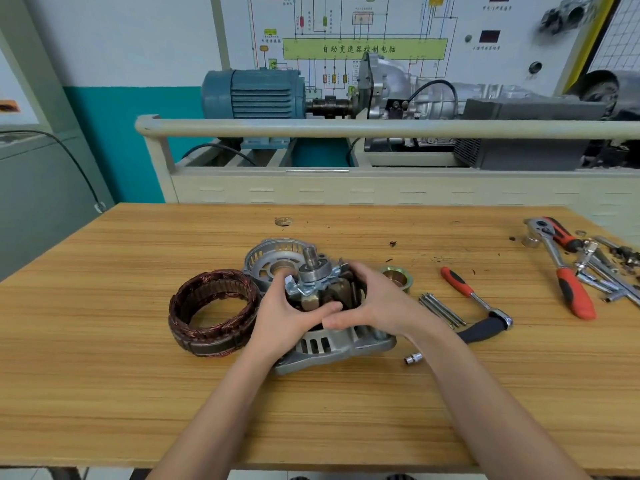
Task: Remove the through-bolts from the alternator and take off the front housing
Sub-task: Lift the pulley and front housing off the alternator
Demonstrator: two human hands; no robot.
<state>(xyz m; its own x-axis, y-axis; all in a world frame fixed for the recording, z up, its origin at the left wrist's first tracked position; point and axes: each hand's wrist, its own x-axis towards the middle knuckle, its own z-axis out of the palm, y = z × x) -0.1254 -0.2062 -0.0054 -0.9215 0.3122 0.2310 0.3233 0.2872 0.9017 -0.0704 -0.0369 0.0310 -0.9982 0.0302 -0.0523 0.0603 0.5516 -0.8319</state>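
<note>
The alternator rotor (pixel 317 271), with its shaft and bearing pointing up, sits in a silver housing half (pixel 332 348) at the middle of the wooden table (pixel 138 393). My left hand (pixel 287 315) and my right hand (pixel 374 303) grip the rotor from both sides, thumbs meeting in front. Behind the rotor lies the other silver housing half (pixel 266 256) with its vent slots. A copper-wound stator ring (pixel 213 311) lies to the left. Several long through-bolts (pixel 441 310) lie side by side to the right of my right hand.
A brass-coloured pulley (pixel 396 277) stands behind my right hand. A red-handled ratchet (pixel 474 299), a small socket (pixel 414 358) and a pile of ratchets and sockets (pixel 581 268) lie on the right. A motor training rig (pixel 256 95) stands behind the table.
</note>
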